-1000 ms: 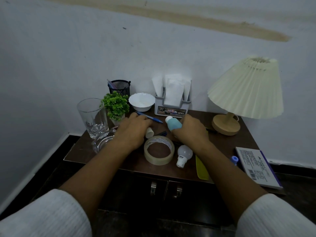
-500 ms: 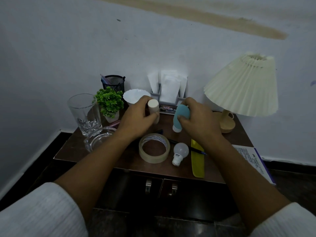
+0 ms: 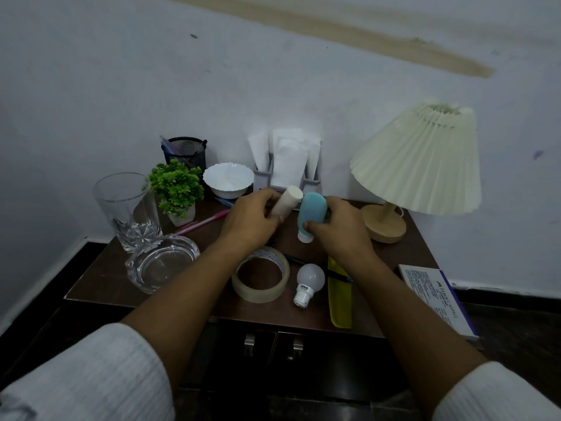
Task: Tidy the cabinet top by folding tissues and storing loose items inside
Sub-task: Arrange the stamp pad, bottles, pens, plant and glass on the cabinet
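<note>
Cream stick (image 3: pixel 287 202) gripped by left hand (image 3: pixel 252 221), long axis tilting up and rightward; teal bottle (image 3: pixel 312 212) clasped in right hand (image 3: pixel 341 230), upright, cap down; held side by side, almost touching, above the worktop (image 3: pixel 100 275); cabinet doors (image 3: pixel 273 350) below both hands, toward the body; probably calls for lowering both, neither hand clearly nearer.

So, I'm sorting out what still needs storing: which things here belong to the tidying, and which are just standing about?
Likely part of the job: cream tube in the left hand, blue bottle in the right hand, tape roll, light bulb, pink pen, tissues.
Likely just standing there: lamp, plant, glass, ashtray, bowl, pen cup.
</note>
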